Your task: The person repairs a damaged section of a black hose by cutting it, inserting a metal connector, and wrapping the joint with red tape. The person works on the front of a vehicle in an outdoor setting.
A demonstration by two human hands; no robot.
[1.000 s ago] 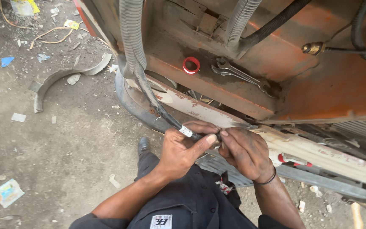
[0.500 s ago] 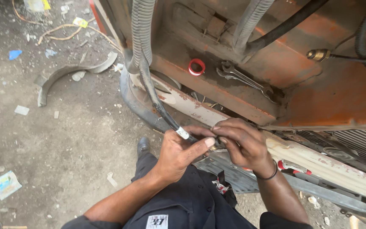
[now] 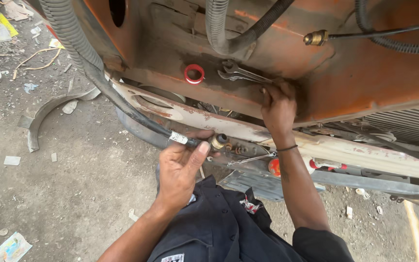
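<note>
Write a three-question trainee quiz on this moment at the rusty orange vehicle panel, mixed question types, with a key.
1. True or false: the left hand grips the black hose just behind its brass fitting.
2. Multiple choice: the right hand is A) on the ground, B) up on the orange ledge beside the wrenches, C) on the brass fitting.
3. Fill in: the small ring lying on the ledge left of the wrenches is coloured ____.

Key: 1 true; 2 B; 3 red.
</note>
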